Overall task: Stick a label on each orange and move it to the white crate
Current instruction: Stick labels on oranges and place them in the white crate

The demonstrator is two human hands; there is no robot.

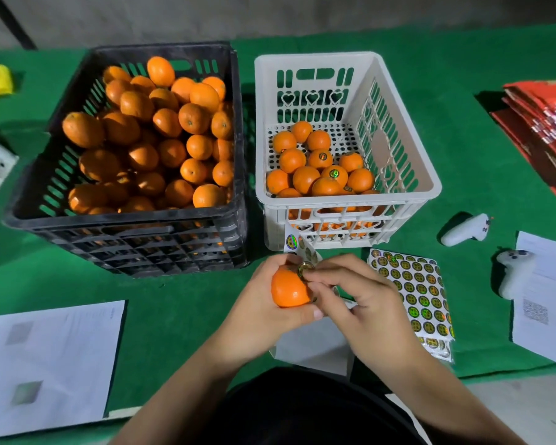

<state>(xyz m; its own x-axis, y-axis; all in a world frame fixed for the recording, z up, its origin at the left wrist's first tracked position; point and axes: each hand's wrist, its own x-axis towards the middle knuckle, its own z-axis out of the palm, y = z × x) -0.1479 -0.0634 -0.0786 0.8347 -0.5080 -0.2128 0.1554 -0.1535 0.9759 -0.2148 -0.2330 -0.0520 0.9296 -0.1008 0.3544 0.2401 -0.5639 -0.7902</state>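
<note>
1. While the left hand (264,303) cups one orange (290,289) with its fingers curled round it, just above the green table (180,293) and in front of the two crates, the right hand (350,297) pinches a round label (304,269) between thumb and fingertip at the top of the fruit.
2. Whether the label is fully pressed down cannot be told; it looks to be going on now.
3. Labelled oranges (321,170) cover about half the floor of the white crate (408,149), several showing shiny stickers.
4. Far more remain: the black crate (77,91) is heaped with unlabelled oranges (161,139), so the job seems only a small part done.
5. Sticker sheets (414,293) lie just right of the hands, still well stocked, and another strip (297,245) curls by the white crate's front.
</note>
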